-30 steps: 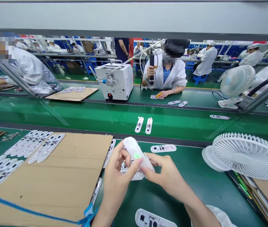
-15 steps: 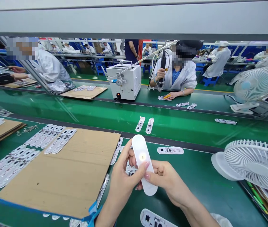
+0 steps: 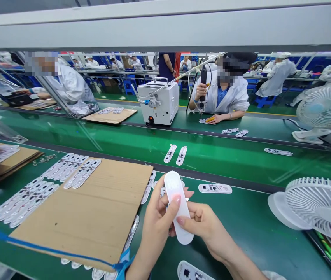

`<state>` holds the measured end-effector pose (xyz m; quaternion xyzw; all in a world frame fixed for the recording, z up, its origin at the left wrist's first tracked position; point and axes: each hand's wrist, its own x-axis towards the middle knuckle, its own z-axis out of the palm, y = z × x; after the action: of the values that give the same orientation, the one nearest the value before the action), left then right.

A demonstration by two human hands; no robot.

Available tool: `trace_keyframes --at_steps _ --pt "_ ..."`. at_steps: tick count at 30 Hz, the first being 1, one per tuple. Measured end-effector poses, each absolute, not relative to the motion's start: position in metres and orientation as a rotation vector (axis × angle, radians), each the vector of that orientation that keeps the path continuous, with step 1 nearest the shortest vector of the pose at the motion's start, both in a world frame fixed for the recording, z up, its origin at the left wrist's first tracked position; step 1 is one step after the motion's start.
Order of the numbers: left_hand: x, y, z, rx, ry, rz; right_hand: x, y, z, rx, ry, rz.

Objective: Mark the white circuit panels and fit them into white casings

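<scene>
Both of my hands hold a slim white light panel (image 3: 183, 210) with rounded ends, tilted upright over the bench, its smooth face towards me. My left hand (image 3: 158, 221) grips its left side, the thumb pressed on the middle of the face, where a pinkish glow shows at the thumb tip. The lower right edge is pinched by my right hand (image 3: 207, 225), thumb in front and fingers behind. The panel's back is hidden from me. Just beyond lies a similar panel with its circuit side up (image 3: 214, 188); another circuit panel (image 3: 194, 271) sits at the bottom edge.
A cardboard sheet (image 3: 86, 214) lies to the left, with rows of circuit panels (image 3: 27, 200) beside it. On the right stands a white fan (image 3: 319, 204). Two panels rest on the green conveyor belt (image 3: 130, 144). Across it, a co-worker (image 3: 220, 93) holds a tool near a white machine (image 3: 159, 103).
My left thumb has shifted onto the panel's glowing spot, covering most of it. Some left fingers now stick out behind the panel. The view has shifted slightly; a co-worker's sleeve shows at left.
</scene>
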<state>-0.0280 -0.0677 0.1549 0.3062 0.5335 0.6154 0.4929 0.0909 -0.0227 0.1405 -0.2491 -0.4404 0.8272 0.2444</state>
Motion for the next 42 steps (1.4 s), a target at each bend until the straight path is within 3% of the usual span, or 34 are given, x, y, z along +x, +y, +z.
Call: trace_keyframes --at_steps 9,13,14,17,21,26,34,42 --pt "-0.038 -0.076 0.151 0.616 1.211 1.478 0.087 -0.021 0.134 -0.444 -1.207 2.523" --pt "-0.082 -0.069 0.140 0.746 1.616 1.504 0.082 -0.017 0.119 -0.655 -1.273 2.417" --pt "-0.103 -0.063 0.134 0.850 1.839 1.435 0.081 -0.016 0.116 -0.734 -1.273 2.350" --pt "-0.179 -0.044 0.114 1.268 2.558 0.801 0.084 -0.012 0.116 -0.856 -1.243 2.229" --pt "-0.261 -0.036 0.092 1.353 2.844 0.528 0.093 -0.005 0.125 -0.875 -1.238 2.194" --pt "-0.302 -0.037 0.089 1.460 3.030 0.349 0.098 0.000 0.132 -0.848 -1.209 2.168" --pt "-0.259 0.096 0.072 1.619 2.772 0.277 0.102 0.007 0.136 -0.725 -1.256 2.200" --pt "-0.196 0.181 0.057 1.179 2.777 0.189 0.112 0.016 0.144 -0.697 -1.186 2.192"
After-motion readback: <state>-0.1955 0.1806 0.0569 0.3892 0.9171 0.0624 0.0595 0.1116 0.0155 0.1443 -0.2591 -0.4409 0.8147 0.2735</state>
